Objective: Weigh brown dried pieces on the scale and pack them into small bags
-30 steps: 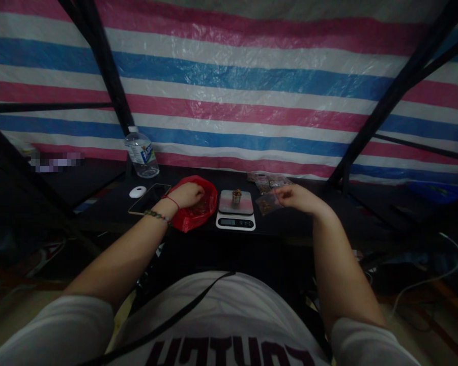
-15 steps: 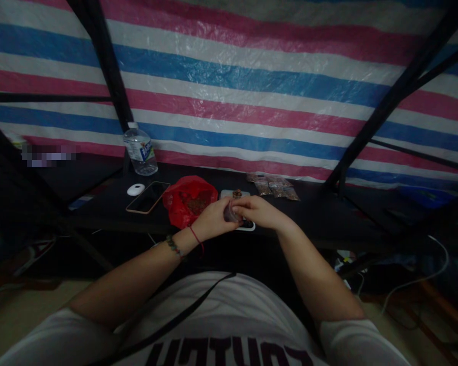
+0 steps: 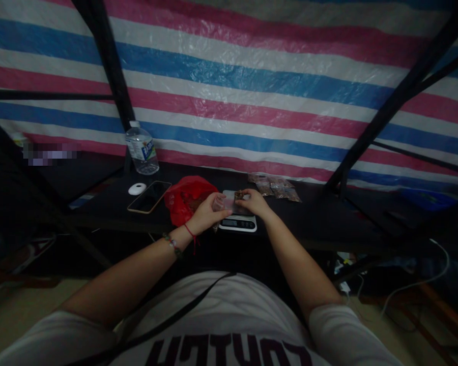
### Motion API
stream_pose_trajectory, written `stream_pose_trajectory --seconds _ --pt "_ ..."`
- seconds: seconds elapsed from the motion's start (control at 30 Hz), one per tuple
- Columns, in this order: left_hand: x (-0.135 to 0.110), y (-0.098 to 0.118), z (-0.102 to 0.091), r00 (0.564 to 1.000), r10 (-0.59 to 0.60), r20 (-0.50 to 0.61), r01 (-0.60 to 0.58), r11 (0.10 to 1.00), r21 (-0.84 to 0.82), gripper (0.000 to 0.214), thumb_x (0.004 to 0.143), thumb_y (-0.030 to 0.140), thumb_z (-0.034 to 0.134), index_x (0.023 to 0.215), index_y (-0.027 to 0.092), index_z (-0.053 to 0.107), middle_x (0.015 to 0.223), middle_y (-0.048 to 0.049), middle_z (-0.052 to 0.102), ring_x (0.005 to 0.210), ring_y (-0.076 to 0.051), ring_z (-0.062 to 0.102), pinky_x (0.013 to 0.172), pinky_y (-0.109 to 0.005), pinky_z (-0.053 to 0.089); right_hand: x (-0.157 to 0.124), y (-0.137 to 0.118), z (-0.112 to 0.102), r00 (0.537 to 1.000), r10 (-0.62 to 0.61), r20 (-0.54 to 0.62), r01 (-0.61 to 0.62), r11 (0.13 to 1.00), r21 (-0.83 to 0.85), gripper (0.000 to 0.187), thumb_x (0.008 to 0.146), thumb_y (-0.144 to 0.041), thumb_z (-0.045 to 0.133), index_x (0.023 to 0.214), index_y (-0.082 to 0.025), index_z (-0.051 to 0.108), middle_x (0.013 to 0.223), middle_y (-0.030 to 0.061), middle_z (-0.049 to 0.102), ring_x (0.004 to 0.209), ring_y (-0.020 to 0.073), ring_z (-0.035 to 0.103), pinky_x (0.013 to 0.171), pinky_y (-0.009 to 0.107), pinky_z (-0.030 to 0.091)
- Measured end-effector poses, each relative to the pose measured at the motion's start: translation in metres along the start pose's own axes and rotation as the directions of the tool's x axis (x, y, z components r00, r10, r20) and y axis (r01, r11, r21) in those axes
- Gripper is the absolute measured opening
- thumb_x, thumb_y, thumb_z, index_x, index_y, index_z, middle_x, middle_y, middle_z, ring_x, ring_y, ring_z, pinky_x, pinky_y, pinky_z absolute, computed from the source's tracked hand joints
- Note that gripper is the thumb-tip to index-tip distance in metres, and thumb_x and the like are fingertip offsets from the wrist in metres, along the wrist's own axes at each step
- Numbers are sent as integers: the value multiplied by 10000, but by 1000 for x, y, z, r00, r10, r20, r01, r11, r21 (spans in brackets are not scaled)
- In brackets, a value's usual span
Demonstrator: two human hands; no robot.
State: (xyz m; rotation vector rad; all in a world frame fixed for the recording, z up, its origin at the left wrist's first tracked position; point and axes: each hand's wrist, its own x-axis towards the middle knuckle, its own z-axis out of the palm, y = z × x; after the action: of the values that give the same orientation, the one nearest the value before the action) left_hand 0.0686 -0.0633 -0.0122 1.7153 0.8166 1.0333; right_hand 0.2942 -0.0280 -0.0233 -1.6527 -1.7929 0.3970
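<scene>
My left hand (image 3: 208,212) is closed around a small clear plastic bag (image 3: 218,203), held at the left side of a white kitchen scale (image 3: 237,223). The scale's dark display faces me. On its plate sits a small brown clump (image 3: 238,195), dried-looking pieces too small to name. My right hand (image 3: 255,203) reaches over the plate, thumb and fingers pinched on that clump. Left of the scale, partly behind my left hand, lies an open red plastic bag (image 3: 183,195) with brown bits inside.
Several small zip bags (image 3: 277,188) of brown bits lie behind, to the right. A phone (image 3: 149,196), a white round case (image 3: 137,189) and a water bottle (image 3: 143,150) stand or lie at the left on the black table (image 3: 313,213). Dark frame posts flank a striped sheet.
My hands have moved apart. The left drew slightly left with the clear bag; the right left the bag and reached to the brown clump. More of the scale's front shows.
</scene>
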Motion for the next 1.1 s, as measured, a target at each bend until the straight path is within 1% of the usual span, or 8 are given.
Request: stream_pose_trajectory --seconds 0.13,0.27,0.43,0.53,0.67,0.8,0.97,1.1 --pt "-1 -4 0 999 34 -34 -34 999 11 578 676 562 667 1071 180 489 865 -22 566 788 -152 558 737 -272 443 -1 -1 2 998 -41 -40 40 999 -26 358 677 -382 729 946 -151 677 1029 105 678 972 232 611 888 349 442" --pt "-1 -6 1 998 22 -52 -22 1000 -4 488 742 567 575 1039 187 504 903 -32 570 852 -159 562 793 -279 451 -3 -2 0 997 -45 -70 48 998 40 334 688 -367 705 946 -158 670 1004 90 689 955 218 622 882 340 452" --pt "3 -8 0 994 16 -110 -10 999 53 460 678 485 668 993 171 552 914 -40 610 845 -177 585 776 -298 472 -10 -16 0 989 -58 -139 88 972 219 332 675 -323 704 966 -183 628 983 55 693 937 185 638 879 333 469" --pt "3 -8 -1 996 33 -83 -19 987 158 460 668 477 689 987 161 590 879 -43 638 799 -184 604 762 -314 482 -20 -32 0 986 -124 -116 159 915 371 318 666 -320 712 936 -190 605 945 45 693 887 176 655 846 325 496" --pt "-1 -6 -1 994 92 -55 -69 944 323 435 674 444 695 993 161 607 892 -49 666 789 -188 621 748 -306 485 -40 -51 -1 979 -202 -32 194 868 457 314 657 -291 711 930 -206 584 951 37 686 879 177 661 844 326 510" --pt "-5 -3 1 995 97 -35 -74 909 411 355 692 404 673 949 166 610 853 -39 672 754 -186 625 689 -284 477 -54 -63 -7 971 -240 5 215 879 426 380 639 -271 724 970 -207 549 956 22 666 892 170 648 860 325 498" --pt "-6 -3 -1 991 135 -22 -110 882 459 320 701 376 663 936 166 604 842 -34 666 740 -181 622 670 -277 470 -58 -69 -15 951 -310 -4 301 919 254 301 666 -271 707 916 -193 559 888 3 631 822 157 616 810 317 490" --pt "-6 -3 -3 986 162 -29 -128 867 482 317 702 409 668 896 170 591 816 -29 660 721 -176 617 650 -272 463 -58 -70 -21 935 -355 25 339 909 244 289 690 -259 696 954 -181 606 912 20 648 835 163 618 803 310 486"
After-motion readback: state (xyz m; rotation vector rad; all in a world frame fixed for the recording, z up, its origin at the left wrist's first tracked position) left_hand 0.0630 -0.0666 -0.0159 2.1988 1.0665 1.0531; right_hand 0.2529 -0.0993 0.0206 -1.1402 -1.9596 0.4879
